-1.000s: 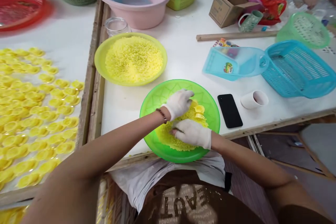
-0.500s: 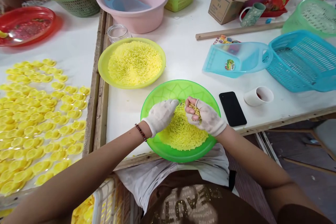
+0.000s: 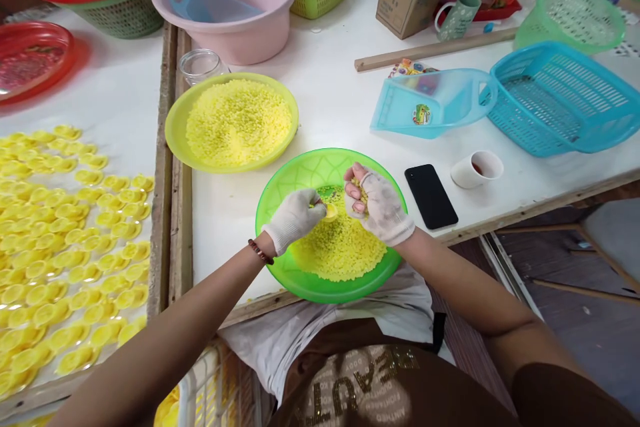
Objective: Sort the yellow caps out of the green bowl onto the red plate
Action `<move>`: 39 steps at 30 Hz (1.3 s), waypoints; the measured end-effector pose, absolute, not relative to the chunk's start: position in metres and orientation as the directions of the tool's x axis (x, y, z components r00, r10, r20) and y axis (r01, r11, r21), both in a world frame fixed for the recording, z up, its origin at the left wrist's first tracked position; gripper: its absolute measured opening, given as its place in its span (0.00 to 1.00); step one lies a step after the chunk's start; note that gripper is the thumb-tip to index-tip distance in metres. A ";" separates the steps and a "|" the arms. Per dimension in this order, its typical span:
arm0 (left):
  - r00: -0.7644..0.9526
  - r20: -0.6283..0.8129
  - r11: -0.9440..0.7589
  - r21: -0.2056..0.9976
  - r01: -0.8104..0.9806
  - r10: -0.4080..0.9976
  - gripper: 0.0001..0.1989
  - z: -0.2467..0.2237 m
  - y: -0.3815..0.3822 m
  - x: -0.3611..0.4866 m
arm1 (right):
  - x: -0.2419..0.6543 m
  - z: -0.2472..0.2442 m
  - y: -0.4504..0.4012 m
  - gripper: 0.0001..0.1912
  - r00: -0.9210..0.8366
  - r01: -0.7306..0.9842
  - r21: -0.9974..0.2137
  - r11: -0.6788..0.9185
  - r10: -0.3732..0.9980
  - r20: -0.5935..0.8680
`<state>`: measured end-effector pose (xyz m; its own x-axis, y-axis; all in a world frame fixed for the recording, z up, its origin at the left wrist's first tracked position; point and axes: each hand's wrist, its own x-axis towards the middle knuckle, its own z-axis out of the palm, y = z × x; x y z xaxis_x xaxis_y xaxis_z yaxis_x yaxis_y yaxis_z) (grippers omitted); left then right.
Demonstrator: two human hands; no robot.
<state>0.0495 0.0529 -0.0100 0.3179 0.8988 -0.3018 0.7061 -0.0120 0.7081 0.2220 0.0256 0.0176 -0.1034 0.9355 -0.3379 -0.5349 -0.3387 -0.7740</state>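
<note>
Both hands wear white gloves with bare fingertips, above a green bowl (image 3: pixel 280 180) that holds small yellow pellets (image 3: pixel 345 250). Between the fingertips of my left hand (image 3: pixel 296 215) is a small round yellow piece (image 3: pixel 331 211), over the pellets. My right hand (image 3: pixel 377 203) is curled with its palm side up around some yellow pellets, just right of that piece; the two hands are apart. A yellow bowl (image 3: pixel 173 123) heaped with similar pellets stands behind and left of the green one.
Many yellow cup-shaped pieces (image 3: pixel 55 227) cover the left table, past a wooden edge (image 3: pixel 161 213). To the right are a black phone (image 3: pixel 431 195), a white cup (image 3: pixel 470 171), a blue scoop (image 3: pixel 400 107) and a blue basket (image 3: pixel 550 140). A pink basin (image 3: pixel 245 30) stands behind.
The round yellow piece now shows at my left fingertips, where none was visible. My right hand stays curled around pellets. The whole view has shifted, so the table items sit further left.
</note>
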 end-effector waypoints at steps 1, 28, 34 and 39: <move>0.320 -0.365 0.098 0.777 0.621 0.874 0.06 -0.006 0.047 0.052 | 0.219 0.021 0.027 0.22 -0.072 -0.536 -0.792 -0.291 0.951 -0.300; 0.269 -0.459 0.517 0.828 -0.216 0.847 0.20 0.009 0.011 0.036 | 0.231 0.005 -0.003 0.19 -0.193 0.402 -0.914 0.054 0.981 -0.027; 0.239 -0.466 0.519 0.814 -0.260 0.852 0.19 0.006 0.009 0.033 | 0.236 0.007 -0.001 0.07 -0.411 0.125 -0.990 -0.064 0.905 -0.111; 0.255 -0.481 0.540 0.790 -0.289 0.839 0.20 0.004 0.007 0.031 | 0.234 0.007 -0.002 0.09 -0.331 0.271 -0.956 0.110 0.944 0.015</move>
